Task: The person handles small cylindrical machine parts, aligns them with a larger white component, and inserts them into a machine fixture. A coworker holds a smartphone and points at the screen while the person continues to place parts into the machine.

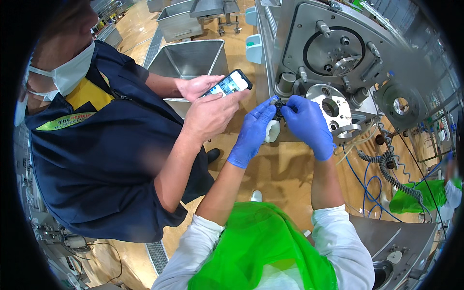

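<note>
In blue gloves, both my hands meet at the front of a steel machine (290,34). My left hand (252,129) is closed around a small dark metal part (278,105), its fingers pointing up. From the other side my right hand (310,124) pinches the same part, its fingertips bent over it. The gloves partly cover the part, so its exact kind does not show. A white rounded piece (272,131) shows just below the part, beside my left hand; whether I hold it, I cannot tell. A round steel flange with holes (342,108) lies right of my right hand.
On my left, close by, a person in a dark jacket (111,159) holds a phone (227,84). Steel bins (212,53) stand behind. Blue hoses (368,186) and a coiled cable (394,176) hang at right. Another person in a green apron (420,197) is at the far right.
</note>
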Demonstrator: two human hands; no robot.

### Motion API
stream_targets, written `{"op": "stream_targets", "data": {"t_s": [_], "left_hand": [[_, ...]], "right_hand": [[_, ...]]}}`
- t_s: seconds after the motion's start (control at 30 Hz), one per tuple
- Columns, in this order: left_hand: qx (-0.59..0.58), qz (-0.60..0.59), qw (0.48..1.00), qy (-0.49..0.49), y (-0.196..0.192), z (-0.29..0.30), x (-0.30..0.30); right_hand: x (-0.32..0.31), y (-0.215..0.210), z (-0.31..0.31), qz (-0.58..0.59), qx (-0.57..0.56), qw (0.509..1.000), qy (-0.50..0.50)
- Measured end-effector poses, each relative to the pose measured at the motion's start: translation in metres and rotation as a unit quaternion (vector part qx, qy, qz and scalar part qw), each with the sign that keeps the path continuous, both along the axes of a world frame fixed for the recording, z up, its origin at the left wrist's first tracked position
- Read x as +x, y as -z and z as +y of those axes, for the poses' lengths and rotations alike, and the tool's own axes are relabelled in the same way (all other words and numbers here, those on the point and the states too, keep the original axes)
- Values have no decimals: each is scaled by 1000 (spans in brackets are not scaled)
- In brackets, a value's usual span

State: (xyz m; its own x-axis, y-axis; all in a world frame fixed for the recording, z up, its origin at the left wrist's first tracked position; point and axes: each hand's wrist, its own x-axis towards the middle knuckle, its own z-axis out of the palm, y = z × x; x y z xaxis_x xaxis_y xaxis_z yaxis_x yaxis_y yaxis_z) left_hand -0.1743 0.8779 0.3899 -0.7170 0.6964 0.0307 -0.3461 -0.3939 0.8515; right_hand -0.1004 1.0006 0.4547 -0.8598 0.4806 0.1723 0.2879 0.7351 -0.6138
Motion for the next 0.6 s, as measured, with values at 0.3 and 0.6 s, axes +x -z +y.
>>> {"op": "stream_targets", "data": {"t_s": [0.3, 0.6], "left_hand": [[-6, 3, 1000, -15, 10, 5, -4], [-18, 19, 1000, -15, 9, 9, -3]], "right_hand": [[4, -11, -2, -18, -63, 998, -18], [-6, 7, 12, 80, -128, 988, -23]]}}
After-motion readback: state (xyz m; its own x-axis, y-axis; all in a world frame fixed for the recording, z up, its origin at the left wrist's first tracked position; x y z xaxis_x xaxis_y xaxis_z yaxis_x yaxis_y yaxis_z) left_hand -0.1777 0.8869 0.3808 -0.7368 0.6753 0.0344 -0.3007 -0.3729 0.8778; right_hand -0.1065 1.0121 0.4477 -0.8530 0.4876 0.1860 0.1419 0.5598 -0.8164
